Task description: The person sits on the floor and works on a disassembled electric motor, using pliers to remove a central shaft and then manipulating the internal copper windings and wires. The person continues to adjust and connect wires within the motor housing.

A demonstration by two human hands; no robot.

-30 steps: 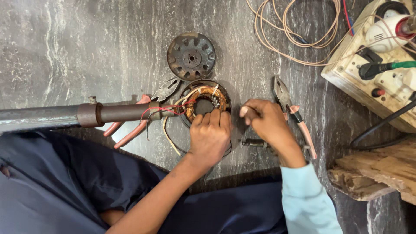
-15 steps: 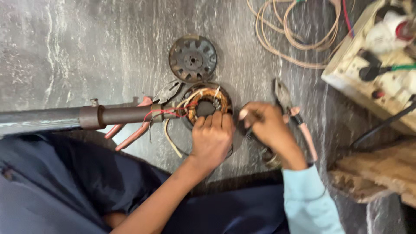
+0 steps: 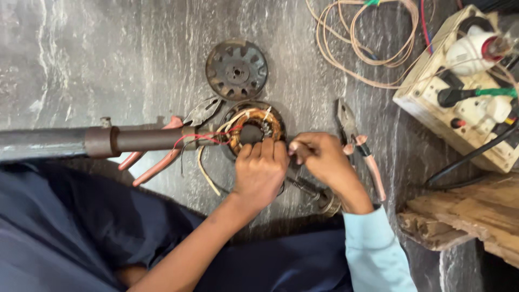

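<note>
A dark metal pipe (image 3: 70, 141) runs in from the left to the copper-wound stator (image 3: 253, 130) at the tabletop's (image 3: 108, 54) middle. The left hand (image 3: 260, 172) presses flat on its near edge; just right, the right hand (image 3: 324, 162) grips a screwdriver (image 3: 311, 190), beside the pliers (image 3: 359, 146).

Copper-orange coil (image 3: 254, 127) with red and white wires; dark grey metal disc (image 3: 236, 70); pink-handled pliers (image 3: 165, 148); grey veined stone counter (image 3: 108, 59); cream socket board (image 3: 465, 103); tan wire loops (image 3: 362, 43); light blue sleeve (image 3: 376, 251).
</note>
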